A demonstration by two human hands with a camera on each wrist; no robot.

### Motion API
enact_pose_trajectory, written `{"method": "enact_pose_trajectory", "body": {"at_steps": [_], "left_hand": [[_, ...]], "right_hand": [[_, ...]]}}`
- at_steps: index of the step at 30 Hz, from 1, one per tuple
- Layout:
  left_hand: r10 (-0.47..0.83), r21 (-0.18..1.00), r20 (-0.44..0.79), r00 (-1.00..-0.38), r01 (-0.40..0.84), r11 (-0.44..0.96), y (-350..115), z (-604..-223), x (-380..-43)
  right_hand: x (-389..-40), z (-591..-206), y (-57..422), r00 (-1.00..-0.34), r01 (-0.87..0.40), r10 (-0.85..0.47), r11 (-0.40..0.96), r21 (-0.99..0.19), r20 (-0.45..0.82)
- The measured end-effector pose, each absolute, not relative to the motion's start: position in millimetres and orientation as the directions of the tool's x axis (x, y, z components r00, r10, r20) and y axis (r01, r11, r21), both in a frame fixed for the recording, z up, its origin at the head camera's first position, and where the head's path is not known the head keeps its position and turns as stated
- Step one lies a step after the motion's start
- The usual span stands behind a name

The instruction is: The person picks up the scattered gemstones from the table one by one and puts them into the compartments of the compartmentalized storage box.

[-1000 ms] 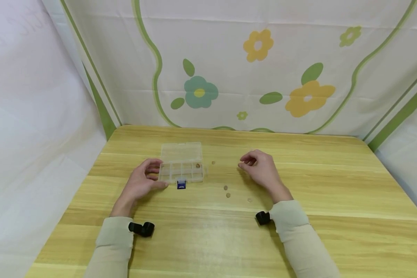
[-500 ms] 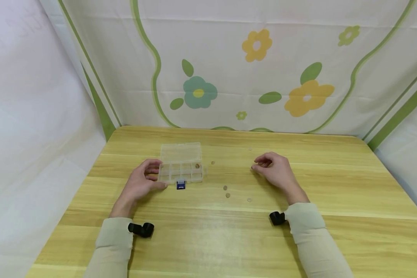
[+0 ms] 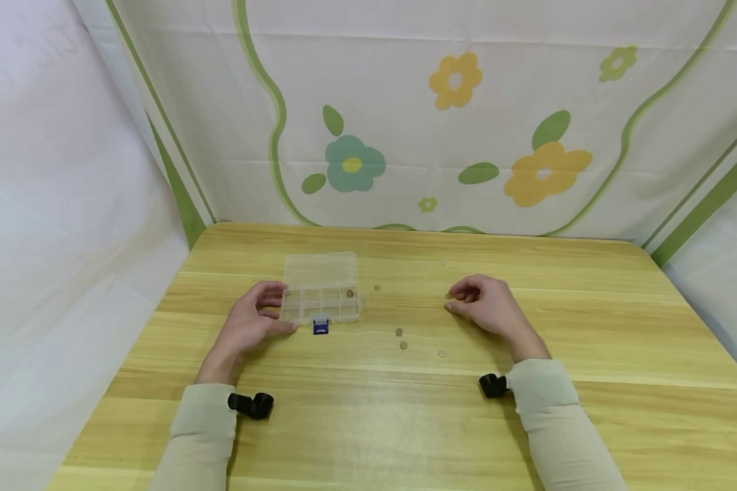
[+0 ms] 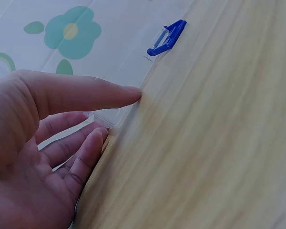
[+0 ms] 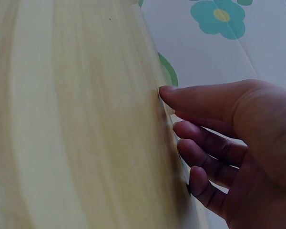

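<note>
A clear plastic compartment box [image 3: 330, 311] with a blue latch [image 3: 321, 326] lies with its lid [image 3: 321, 270] folded back. My left hand [image 3: 248, 320] grips its left end, thumb along the front edge and fingers behind; the left wrist view shows the thumb [image 4: 90, 95] against the box corner. In one back compartment sits a small brownish disc [image 3: 350, 294]. At the right, my right hand [image 3: 488, 303] is low over the table, index fingertip at a small coin-like disc [image 3: 448, 296]. Its thumb is apart from the index finger. The remaining fingers [image 5: 200, 140] are loosely bent.
Several small round discs lie about the wooden table [image 3: 368, 423]: a brown disc [image 3: 398, 332], another disc [image 3: 403, 346], a pale disc [image 3: 441, 354], one disc [image 3: 377, 288] beside the box, and a disc [image 3: 443, 264] farther back. A flowered cloth [image 3: 399, 123] hangs behind the table.
My right hand has moved right and slightly toward me, and its thumb and index finger have parted. A disc now shows at its index fingertip. My left hand and the box have stayed put.
</note>
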State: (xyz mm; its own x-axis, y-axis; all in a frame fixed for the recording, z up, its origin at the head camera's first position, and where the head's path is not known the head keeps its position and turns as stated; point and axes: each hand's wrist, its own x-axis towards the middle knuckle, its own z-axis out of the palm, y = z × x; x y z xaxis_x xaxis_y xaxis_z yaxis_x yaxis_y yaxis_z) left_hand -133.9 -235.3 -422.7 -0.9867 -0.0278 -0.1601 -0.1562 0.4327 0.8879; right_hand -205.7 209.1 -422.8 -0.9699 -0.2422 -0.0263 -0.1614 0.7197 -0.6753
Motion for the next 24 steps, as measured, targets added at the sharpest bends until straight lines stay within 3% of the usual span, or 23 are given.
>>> {"method": "enact_pose_trajectory", "body": {"at_steps": [24], "left_hand": [[-0.040,0.888,-0.161,-0.986,-0.162,0.430,-234.0,-423.7,-132.6]], "right_hand": [[-211.3,-422.6,199.5,-0.972,-0.163,-0.233,0.778,-0.607,-0.037]]}}
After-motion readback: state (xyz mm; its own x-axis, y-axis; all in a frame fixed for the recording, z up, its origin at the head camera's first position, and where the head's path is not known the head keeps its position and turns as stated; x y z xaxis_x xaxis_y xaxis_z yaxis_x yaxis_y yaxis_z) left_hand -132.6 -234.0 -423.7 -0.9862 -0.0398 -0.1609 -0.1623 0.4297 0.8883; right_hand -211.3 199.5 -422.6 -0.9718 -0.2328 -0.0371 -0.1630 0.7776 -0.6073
